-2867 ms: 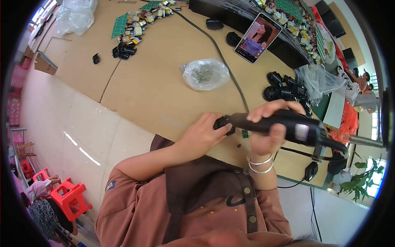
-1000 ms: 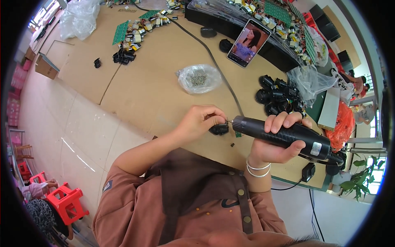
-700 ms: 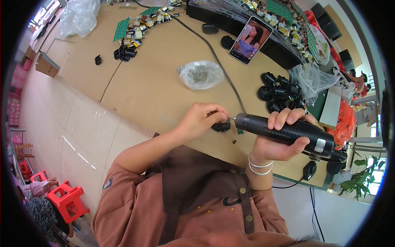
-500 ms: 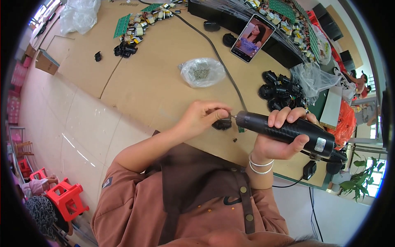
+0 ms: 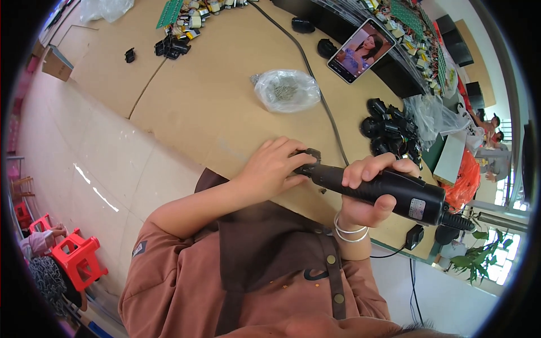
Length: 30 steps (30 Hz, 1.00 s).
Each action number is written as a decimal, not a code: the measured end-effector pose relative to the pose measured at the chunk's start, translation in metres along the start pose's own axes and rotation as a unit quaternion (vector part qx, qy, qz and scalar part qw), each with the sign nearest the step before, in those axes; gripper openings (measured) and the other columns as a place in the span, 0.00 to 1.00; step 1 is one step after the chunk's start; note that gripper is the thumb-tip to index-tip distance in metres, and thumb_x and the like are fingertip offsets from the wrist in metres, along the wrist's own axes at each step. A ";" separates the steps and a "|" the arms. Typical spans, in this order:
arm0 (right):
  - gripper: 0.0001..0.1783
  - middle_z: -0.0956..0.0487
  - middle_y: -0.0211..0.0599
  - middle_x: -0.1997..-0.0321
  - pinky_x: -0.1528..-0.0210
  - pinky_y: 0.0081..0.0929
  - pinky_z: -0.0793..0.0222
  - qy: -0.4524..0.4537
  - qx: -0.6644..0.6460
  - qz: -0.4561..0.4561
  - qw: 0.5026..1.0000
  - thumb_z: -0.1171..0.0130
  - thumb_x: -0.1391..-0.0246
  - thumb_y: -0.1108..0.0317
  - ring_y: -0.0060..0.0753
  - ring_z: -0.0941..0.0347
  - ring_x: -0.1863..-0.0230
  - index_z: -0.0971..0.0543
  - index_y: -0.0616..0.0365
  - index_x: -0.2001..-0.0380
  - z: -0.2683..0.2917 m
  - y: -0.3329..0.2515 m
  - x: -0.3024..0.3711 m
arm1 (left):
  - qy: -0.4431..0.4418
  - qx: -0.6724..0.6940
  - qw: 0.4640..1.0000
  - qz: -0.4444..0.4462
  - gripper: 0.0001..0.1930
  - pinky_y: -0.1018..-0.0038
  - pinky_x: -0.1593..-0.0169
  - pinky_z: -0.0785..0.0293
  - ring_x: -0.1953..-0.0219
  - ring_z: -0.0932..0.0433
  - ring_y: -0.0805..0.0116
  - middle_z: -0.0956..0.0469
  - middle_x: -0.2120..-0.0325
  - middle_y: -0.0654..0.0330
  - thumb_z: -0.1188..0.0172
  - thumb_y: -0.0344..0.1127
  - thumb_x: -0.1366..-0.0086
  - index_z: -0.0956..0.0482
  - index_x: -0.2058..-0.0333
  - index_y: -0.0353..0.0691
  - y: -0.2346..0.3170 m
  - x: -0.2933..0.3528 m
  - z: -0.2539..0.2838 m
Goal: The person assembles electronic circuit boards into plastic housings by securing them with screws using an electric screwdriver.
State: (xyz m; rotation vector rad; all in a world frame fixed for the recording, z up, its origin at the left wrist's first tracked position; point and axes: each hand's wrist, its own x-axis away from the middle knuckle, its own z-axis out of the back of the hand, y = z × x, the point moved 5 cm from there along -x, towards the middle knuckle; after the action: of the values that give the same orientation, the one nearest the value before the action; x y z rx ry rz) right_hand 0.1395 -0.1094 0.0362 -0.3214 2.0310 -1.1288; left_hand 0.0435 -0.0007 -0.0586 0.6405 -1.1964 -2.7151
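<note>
Electric screwdriver, held in the right hand, just inside the desk's near edge.
Black, cylindrical body; nose meeting a small black part gripped by the left hand; open room separates both from the plastic bag.

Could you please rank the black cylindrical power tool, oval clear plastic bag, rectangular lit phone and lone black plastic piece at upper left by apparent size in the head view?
1. Black cylindrical power tool
2. Oval clear plastic bag and rectangular lit phone: too alike to rank
3. Lone black plastic piece
</note>
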 end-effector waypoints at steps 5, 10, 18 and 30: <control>0.31 0.35 0.39 0.71 0.78 0.26 0.33 -0.013 -0.008 -0.013 1.000 0.36 0.51 0.52 0.29 0.36 0.80 0.40 0.53 0.52 0.000 0.007 -0.001 | 0.008 0.012 1.000 -0.004 0.21 0.64 0.53 0.33 0.55 0.29 0.59 0.27 0.57 0.59 0.32 0.34 0.55 0.22 0.58 0.47 0.000 0.000 0.001; 0.31 0.35 0.39 0.71 0.78 0.26 0.33 -0.015 -0.010 -0.016 1.000 0.36 0.51 0.52 0.30 0.36 0.80 0.41 0.53 0.52 0.000 0.011 -0.002 | 0.007 0.012 1.000 0.000 0.21 0.65 0.54 0.33 0.55 0.29 0.59 0.27 0.57 0.60 0.32 0.34 0.55 0.22 0.58 0.48 0.000 0.000 0.002; 0.33 0.30 0.41 0.74 0.75 0.32 0.29 -0.009 -0.095 -0.064 0.993 0.26 0.61 0.59 0.36 0.31 0.78 0.38 0.54 0.59 0.001 0.016 -0.001 | 0.010 0.022 1.000 -0.002 0.21 0.66 0.55 0.34 0.55 0.29 0.60 0.27 0.57 0.60 0.32 0.33 0.55 0.22 0.58 0.47 -0.001 -0.001 0.001; 0.28 0.36 0.36 0.77 0.79 0.26 0.35 -0.051 -0.020 -0.065 0.996 0.34 0.53 0.53 0.28 0.40 0.82 0.40 0.54 0.62 -0.011 0.017 0.000 | 0.019 0.033 0.999 0.006 0.20 0.67 0.54 0.33 0.56 0.28 0.61 0.27 0.59 0.61 0.32 0.32 0.56 0.21 0.60 0.46 -0.001 0.000 0.003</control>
State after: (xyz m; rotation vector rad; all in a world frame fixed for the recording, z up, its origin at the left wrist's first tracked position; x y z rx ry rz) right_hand 0.1344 -0.0926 0.0257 -0.5274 1.9674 -1.1271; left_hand 0.0421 0.0020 -0.0581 0.6859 -1.2811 -2.6515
